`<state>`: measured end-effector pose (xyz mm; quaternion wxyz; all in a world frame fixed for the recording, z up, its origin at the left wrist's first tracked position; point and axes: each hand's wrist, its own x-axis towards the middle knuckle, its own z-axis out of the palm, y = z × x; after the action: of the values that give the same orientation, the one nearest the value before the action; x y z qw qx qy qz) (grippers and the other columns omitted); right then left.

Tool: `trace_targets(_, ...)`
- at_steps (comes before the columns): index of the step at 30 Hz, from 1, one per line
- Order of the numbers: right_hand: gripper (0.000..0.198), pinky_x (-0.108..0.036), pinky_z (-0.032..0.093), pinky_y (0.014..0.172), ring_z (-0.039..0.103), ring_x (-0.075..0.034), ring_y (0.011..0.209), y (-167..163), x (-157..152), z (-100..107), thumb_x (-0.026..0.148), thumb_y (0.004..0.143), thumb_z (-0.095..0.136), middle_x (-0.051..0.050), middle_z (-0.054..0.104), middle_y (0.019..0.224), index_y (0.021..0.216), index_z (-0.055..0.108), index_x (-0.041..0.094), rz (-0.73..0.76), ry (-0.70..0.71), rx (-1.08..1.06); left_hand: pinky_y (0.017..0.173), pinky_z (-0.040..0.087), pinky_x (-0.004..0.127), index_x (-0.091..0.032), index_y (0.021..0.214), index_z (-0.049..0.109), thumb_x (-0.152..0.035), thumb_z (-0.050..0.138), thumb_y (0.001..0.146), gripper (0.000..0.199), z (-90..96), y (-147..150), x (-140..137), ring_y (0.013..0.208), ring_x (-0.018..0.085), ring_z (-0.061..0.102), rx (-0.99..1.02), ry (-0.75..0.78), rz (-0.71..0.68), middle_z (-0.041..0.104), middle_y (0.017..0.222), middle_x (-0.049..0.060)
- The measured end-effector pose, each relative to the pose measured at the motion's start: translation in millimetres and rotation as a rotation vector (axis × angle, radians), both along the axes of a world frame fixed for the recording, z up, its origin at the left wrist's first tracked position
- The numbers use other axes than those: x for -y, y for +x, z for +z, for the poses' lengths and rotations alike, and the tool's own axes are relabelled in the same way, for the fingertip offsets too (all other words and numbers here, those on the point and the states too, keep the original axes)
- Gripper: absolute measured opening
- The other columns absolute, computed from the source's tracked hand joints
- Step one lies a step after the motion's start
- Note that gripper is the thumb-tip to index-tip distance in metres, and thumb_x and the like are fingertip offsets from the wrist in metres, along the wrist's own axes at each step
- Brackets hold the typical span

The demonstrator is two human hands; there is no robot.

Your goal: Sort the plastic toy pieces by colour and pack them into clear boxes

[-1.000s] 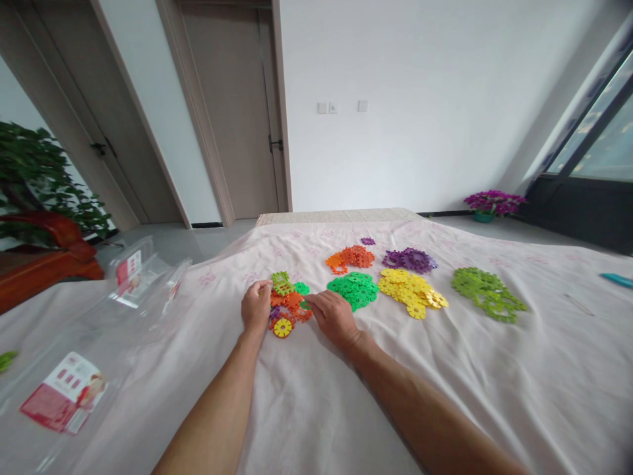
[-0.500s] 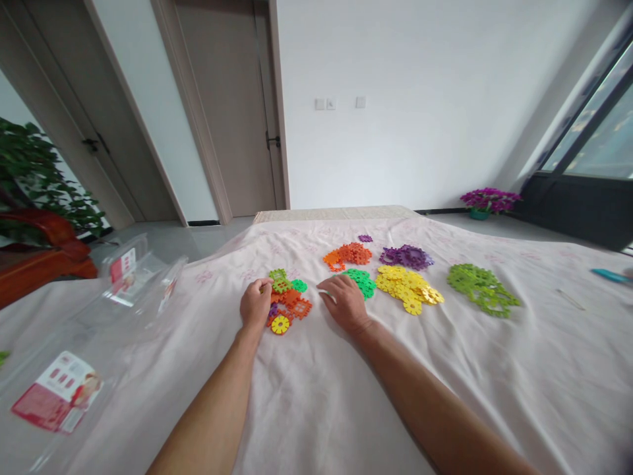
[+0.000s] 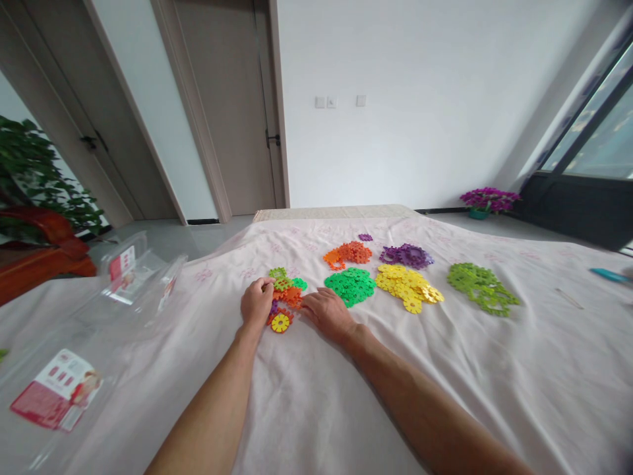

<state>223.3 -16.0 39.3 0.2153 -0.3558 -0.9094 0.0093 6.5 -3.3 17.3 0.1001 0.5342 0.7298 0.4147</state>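
A small mixed pile of flat plastic interlocking pieces lies between my hands, with a light green piece, orange pieces and a yellow disc. My left hand rests at the pile's left edge, thumb and finger pinched beside the light green piece; what is in the pinch is hidden. From the right, my right hand reaches in, its fingers closed at an orange piece on the pile's edge. Just beyond that hand is a heap of green discs.
Sorted heaps lie farther out: orange, purple, yellow and light green. One purple piece sits apart at the back. Clear plastic containers stand left on the pink-white cloth. A blue object lies far right.
My right hand has moved left and slightly nearer, from the green heap to the mixed pile, uncovering the green discs. My left hand has hardly moved.
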Motion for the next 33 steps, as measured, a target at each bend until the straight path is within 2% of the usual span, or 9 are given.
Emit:
trace_targets(5, 0.034, -0.027, 0.036, 0.079, 0.058, -0.015, 0.081, 8.3, 0.1, 1.9, 0.033, 0.102, 0.037, -0.005, 0.068, 0.081, 0.090, 0.065, 0.019, -0.033, 0.039, -0.062, 0.083, 0.046, 0.029, -0.031, 0.099, 0.070, -0.032, 0.049, 0.084, 0.025, 1.4, 0.6, 0.3, 0.098, 0.020, 0.065, -0.009, -0.011, 0.001, 0.073, 0.108, -0.003)
trace_targets(10, 0.035, -0.026, 0.033, 0.074, 0.056, -0.015, 0.078, 15.3, -0.3, 4.0, 0.034, 0.101, 0.038, -0.005, 0.065, 0.078, 0.081, 0.063, 0.018, -0.199, 0.077, -0.113, 0.083, 0.046, 0.029, -0.031, 0.098, 0.070, -0.033, 0.049, 0.084, 0.025, 0.9, 0.5, -0.9, 0.098, 0.020, 0.066, -0.010, -0.021, 0.005, 0.073, 0.108, -0.003)
trace_targets(13, 0.037, -0.025, 0.034, 0.072, 0.056, -0.015, 0.078, 18.7, -2.5, 4.4, 0.036, 0.099, 0.040, -0.005, 0.065, 0.078, 0.076, 0.063, 0.019, -0.252, 0.059, -0.131, 0.082, 0.046, 0.029, -0.032, 0.099, 0.070, -0.034, 0.050, 0.084, 0.025, -0.2, 0.2, -1.2, 0.097, 0.020, 0.066, -0.011, -0.023, 0.004, 0.073, 0.107, -0.003)
trace_targets(16, 0.035, -0.024, 0.035, 0.068, 0.059, -0.014, 0.077, 24.1, -7.8, 6.5, 0.035, 0.098, 0.041, -0.003, 0.068, 0.079, 0.077, 0.065, 0.020, -0.287, -0.032, -0.243, 0.083, 0.046, 0.029, -0.032, 0.099, 0.070, -0.035, 0.049, 0.085, 0.025, -1.2, -0.4, -1.0, 0.097, 0.020, 0.065, -0.016, -0.017, -0.004, 0.073, 0.107, -0.003)
trace_targets(20, 0.036, -0.022, 0.036, 0.061, 0.060, -0.013, 0.066, 37.4, -22.2, 15.4, 0.036, 0.095, 0.043, -0.001, 0.068, 0.072, 0.072, 0.065, 0.020, -0.405, -0.155, -0.435, 0.083, 0.047, 0.031, -0.032, 0.101, 0.070, -0.035, 0.050, 0.085, 0.026, -1.0, -0.9, -0.6, 0.098, 0.022, 0.065, -0.015, -0.017, -0.013, 0.073, 0.108, -0.002)
trace_targets(26, 0.038, -0.021, 0.039, 0.054, 0.059, -0.012, 0.057, 61.1, -67.9, 23.7, 0.039, 0.089, 0.045, -0.002, 0.070, 0.067, 0.067, 0.067, 0.017, -0.567, -0.272, -0.595, 0.084, 0.047, 0.030, -0.031, 0.100, 0.071, -0.033, 0.050, 0.085, 0.025, 0.8, 0.2, -0.6, 0.099, 0.022, 0.065, -0.014, -0.017, -0.025, 0.073, 0.106, -0.002)
trace_targets(30, 0.035, -0.020, 0.040, 0.050, 0.061, -0.012, 0.054, 71.9, -103.4, 25.8, 0.037, 0.087, 0.045, -0.007, 0.072, 0.071, 0.076, 0.069, 0.014, -0.627, -0.421, -0.779, 0.085, 0.047, 0.031, -0.032, 0.101, 0.070, -0.033, 0.050, 0.086, 0.025, 0.3, 0.2, -0.8, 0.099, 0.022, 0.065, -0.026, -0.014, -0.027, 0.073, 0.107, -0.002)
trace_targets(33, 0.027, -0.020, 0.042, 0.052, 0.063, -0.013, 0.057, 78.4, -116.7, 29.4, 0.028, 0.084, 0.049, -0.008, 0.073, 0.074, 0.087, 0.070, 0.011, -0.635, -0.477, -0.830, 0.086, 0.046, 0.031, -0.031, 0.101, 0.070, -0.033, 0.049, 0.086, 0.026, -0.3, -0.2, -1.2, 0.100, 0.021, 0.065, -0.029, -0.019, -0.035, 0.073, 0.109, -0.002)
